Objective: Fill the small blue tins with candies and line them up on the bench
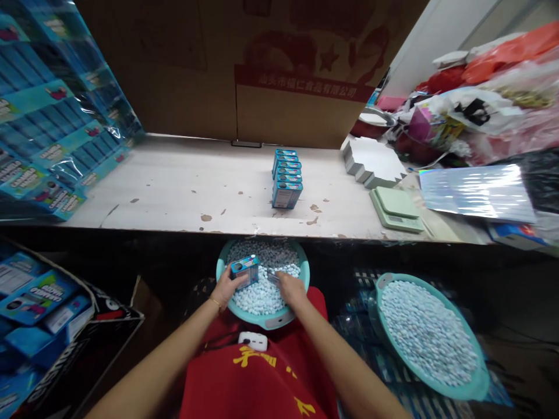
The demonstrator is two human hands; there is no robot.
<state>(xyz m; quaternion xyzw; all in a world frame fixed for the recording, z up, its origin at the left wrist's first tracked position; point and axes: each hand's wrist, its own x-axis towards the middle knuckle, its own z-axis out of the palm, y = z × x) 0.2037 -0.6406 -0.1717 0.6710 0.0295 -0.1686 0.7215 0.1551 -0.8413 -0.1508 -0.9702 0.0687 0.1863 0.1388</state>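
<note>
My left hand (225,288), lower centre, clasps the blue box (245,270), long axis toward my right hand (290,288) — whose grip among the candies (262,298) I cannot tell

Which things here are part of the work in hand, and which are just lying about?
In use: left hand holding box; right hand in candies; basin; row of boxes.
Lying about: scale; second basin; carton; bags.

Worn white table (174,192), cardboard wall (183,75)
</note>
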